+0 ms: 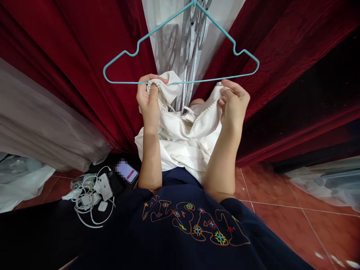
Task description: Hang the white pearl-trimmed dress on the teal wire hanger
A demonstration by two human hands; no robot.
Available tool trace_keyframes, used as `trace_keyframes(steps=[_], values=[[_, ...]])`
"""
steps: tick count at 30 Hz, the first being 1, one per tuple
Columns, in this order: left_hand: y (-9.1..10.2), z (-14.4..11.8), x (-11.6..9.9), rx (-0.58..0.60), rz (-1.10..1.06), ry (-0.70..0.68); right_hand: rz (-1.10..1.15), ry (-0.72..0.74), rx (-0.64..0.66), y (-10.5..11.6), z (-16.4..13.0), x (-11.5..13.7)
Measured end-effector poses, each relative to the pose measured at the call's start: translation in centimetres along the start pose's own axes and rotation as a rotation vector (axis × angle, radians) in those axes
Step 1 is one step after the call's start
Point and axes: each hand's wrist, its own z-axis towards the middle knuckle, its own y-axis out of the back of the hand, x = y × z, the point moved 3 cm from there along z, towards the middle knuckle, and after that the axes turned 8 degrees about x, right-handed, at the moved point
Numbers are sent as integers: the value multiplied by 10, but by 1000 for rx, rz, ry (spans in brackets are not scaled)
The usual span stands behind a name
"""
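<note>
"What is stretching across the top?"
"A light-blue clothes hanger (197,81), its shoulders sloping from the peak, dipping into notches, then curving round to the straight bottom bar. The hook is running out of view."
"And the white piece?"
"That white garment (174,127) is spreading below the hanger, its pearl-trimmed neckline (201,118) opening wide and dipping to a V in the middle. Slim white strips (188,109) are curling inside the opening."
"Is the bar meeting the cloth?"
"On the left it is crossing in front of raised fabric. On the right the neckline is sitting just below it; contact is staying unclear. Lower down, the cloth is bunching in loose folds."
</note>
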Motion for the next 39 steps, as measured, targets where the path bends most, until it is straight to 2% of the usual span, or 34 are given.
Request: trace_keyframes(steps=[2,4,7,10,13,18,21,24,26,28,30,32,35,39], values=[[1,1,5,15,-18,3,91,-38,164,-21,-3,3],[-1,0,6,26,-72,12,163,-20,253,-37,-3,7],[-5,-4,5,43,-145,52,203,30,285,-49,-4,9],[0,-9,8,4,-53,83,128,108,251,-50,-5,9],[26,-13,17,-133,145,48,42,171,208,-48,-5,12],[91,-6,37,-314,293,87,72,189,189,-44,-2,19],[122,18,39,-351,299,133,53,197,221,-41,0,20],[136,54,24,-313,311,187,78,199,240,-40,2,17],[133,79,4,-230,311,188,99,206,231,-40,3,15],[117,101,-17,-126,364,185,88,195,240,-41,4,11],[92,116,-34,-21,470,136,77,179,252,-43,5,8],[64,125,-43,84,546,145,95,183,232,-44,5,6],[33,124,-51,167,494,153,136,202,205,-46,5,5],[21,95,-75,125,287,0,96,178,218,-48,4,9]])
